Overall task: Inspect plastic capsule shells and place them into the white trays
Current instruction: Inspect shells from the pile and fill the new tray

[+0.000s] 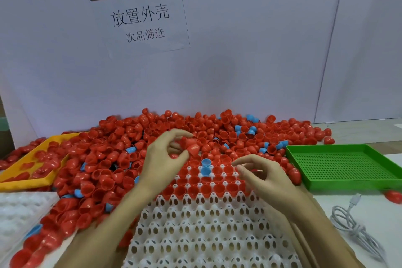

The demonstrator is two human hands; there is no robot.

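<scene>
While the left hand (162, 154) pinches one red shell (192, 148), the right hand (261, 175) hovers relaxed, holding nothing.

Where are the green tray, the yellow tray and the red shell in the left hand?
green tray (339, 166): head view, on its perforated floor.
yellow tray (24, 183): head view, on its front wall.
red shell (192, 148): head view, on its outer side, held by the left hand (162, 154).
</scene>
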